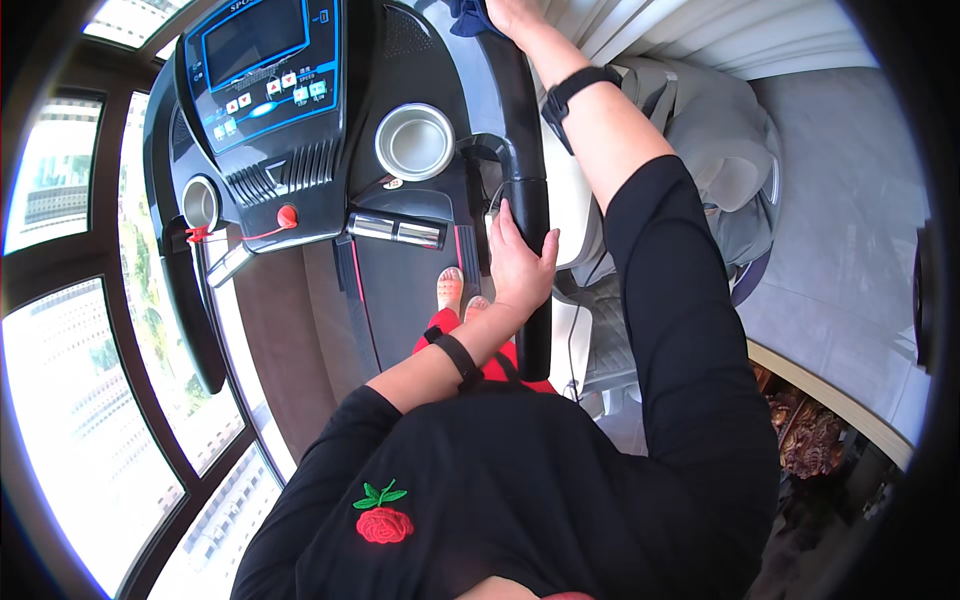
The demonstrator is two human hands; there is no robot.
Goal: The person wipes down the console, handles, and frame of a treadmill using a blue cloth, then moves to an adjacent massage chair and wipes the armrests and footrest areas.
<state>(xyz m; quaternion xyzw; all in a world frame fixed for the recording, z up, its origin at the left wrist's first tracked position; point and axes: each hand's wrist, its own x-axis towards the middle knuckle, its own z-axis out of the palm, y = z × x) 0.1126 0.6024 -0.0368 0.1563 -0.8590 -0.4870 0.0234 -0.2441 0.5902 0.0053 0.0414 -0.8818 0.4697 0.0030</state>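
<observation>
At the top edge, my right hand [514, 16], partly cut off by the frame, is on a bunched dark blue cloth [474, 18]. The cloth lies against the glossy black upper arm of a treadmill [491, 71]. Lower down, my left hand [519, 266] rests on the black handrail [535, 330], with its fingers extended and its thumb apart. To the left is the treadmill's console [262, 82], which has a dark display and push buttons. A silver cup holder [415, 142] is set between the console and the rail.
A red safety key [286, 216] with a cord is on the console. Metal pulse grips [396, 229] stick out below it. Windows [82, 420] line the left side. A grey-covered chair [712, 142] and a cable [576, 337] are close on the right, beneath a pale curtain [735, 34].
</observation>
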